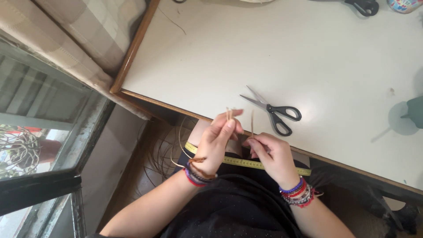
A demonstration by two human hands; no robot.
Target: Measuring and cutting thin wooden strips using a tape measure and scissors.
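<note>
My left hand (pixel 219 140) is raised just below the table edge, its fingers pinched on thin tan reed strands (pixel 229 113) whose ends stick up. My right hand (pixel 272 153) sits close beside it and pinches another thin reed strand (pixel 252 123) that points upward. Both wrists wear several bead bracelets. A yellow measuring tape (pixel 245 162) lies across my lap under the hands. Loops of thin reed (pixel 169 147) hang down to the left of my knee.
Black-handled scissors (pixel 274 111) lie on the white table (pixel 264 53) just beyond my hands. A second black tool (pixel 365 6) and a colourful container (pixel 404 4) sit at the far edge. A dark green object (pixel 415 112) rests at right. A window is at left.
</note>
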